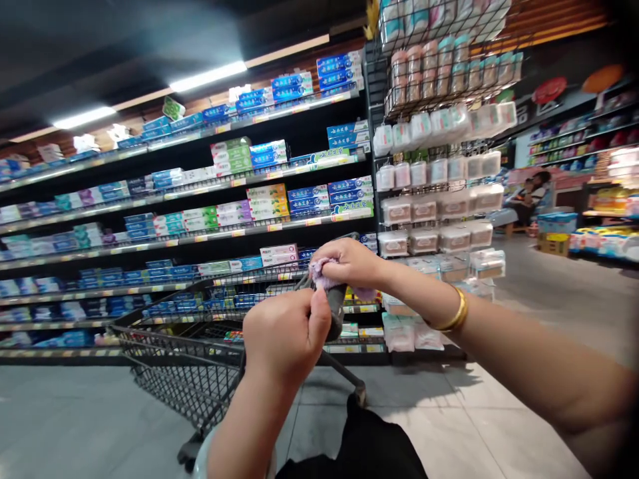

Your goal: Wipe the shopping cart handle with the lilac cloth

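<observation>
Faces long black shelves [299,225] stocked with small cartons [269,201], many of them blue. Right of these, on a wire rack [372,86], jars [414,66] above rows of white packs [454,206]; far behind at the right, stacked boxes [554,233] and a blurred person [536,193]. Overhead, light panels [208,76]. On the grey tiled floor [64,412], between body and shelves, a black mesh cart [184,359], basket toward the left, in front of the lower rows. Some lower packs covered by the right forearm.

Curls the fingers of the right hand [352,259] closed over a purple cloth [327,271], pressed onto the cart's dark handle [336,316], with a bit of cloth showing below the palm. Bends the fingers of the left hand [282,332] inward, thumb against the handle near its close end, just below the cloth; fingertips hidden, so impossible to tell how tightly closed or around what.

By count: one cart, one cloth, two bare hands, one gold bangle [460,311] on the right wrist, two bright light panels. Cartons too many and too blurred to number.
</observation>
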Tool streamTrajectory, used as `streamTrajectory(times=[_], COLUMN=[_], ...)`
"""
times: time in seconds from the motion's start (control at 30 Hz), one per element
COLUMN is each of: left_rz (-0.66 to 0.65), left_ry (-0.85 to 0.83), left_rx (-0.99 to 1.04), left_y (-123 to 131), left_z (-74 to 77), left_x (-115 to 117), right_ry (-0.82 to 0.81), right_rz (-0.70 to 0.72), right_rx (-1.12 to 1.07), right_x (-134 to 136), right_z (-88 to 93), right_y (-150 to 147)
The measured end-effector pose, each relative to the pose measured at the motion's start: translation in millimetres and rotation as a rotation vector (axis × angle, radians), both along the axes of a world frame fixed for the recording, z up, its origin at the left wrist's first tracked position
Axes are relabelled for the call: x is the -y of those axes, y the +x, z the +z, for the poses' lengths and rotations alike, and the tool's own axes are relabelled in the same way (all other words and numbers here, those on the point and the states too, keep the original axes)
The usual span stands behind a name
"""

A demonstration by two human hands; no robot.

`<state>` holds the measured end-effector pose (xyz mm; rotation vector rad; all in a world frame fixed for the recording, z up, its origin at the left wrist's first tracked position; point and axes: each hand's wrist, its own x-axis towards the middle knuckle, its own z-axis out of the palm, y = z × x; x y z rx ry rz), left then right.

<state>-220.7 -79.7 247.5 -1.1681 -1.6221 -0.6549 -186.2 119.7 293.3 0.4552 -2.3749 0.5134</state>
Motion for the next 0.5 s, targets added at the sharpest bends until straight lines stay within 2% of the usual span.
streamTrajectory(times=[0.13,0.23,0.3,0.4,0.5], left_rz=[-0.002,0.029,0.035,0.012,0.016], left_ry=[-0.023,-0.013,0.005,0.008,0.0], left_rx=[0.012,0.009,-0.003,-0.019,-0.022], left_y=[-3,-7,-10,-14,-15], left_z=[1.3,0.4,-0.8,-2.9,-4.3], left_x=[-9,-15,-18,-23,-31], right_ry=[-0.027,-0.075,-0.113,-0.119,-0.132], right_rz=[-0.284,-0.414,-0.343,-0.082,0.083], right_rx=[-0.014,-0.018,-0.004,-0.074,-0.179], right_x=[-32,-36,-26,-10,-12], right_z=[0.7,-0.8,-3.5,-11.0,-19.4], right_y=[-29,-35,-26,0,15])
